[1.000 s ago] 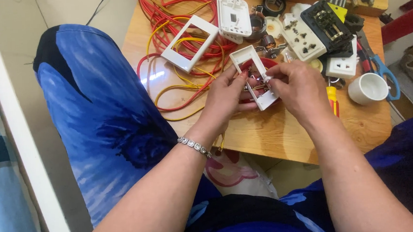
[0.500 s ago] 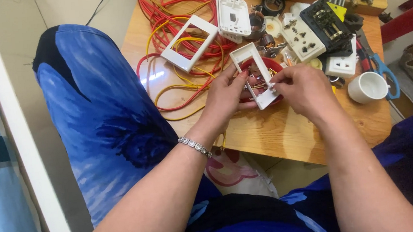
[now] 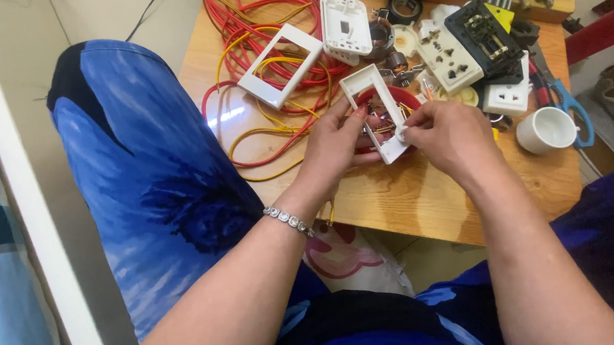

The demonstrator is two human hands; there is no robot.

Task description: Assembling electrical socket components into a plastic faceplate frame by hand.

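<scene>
The white frame (image 3: pixel 378 110) for a wall switch is in both hands, held just above the low wooden table (image 3: pixel 424 193) and over a small red bowl (image 3: pixel 399 97). The left hand (image 3: pixel 337 145) holds its left side with the fingers curled tight around the edge. The right hand (image 3: pixel 448 134) pinches the bottom corner with thumb and finger. Since a second ago the frame has hardly moved. The right hand has slid a little lower along it, and its fingers now press at the corner. I think the hands are working on something small inside the frame, but the fingers hide it. Red and yellow wires (image 3: pixel 268 24) lie in loops on the table behind. Another white frame (image 3: pixel 281 66) lies flat on the wires. A white cup (image 3: pixel 545 130) stands to the right, near blue-handled scissors (image 3: pixel 569 104).
</scene>
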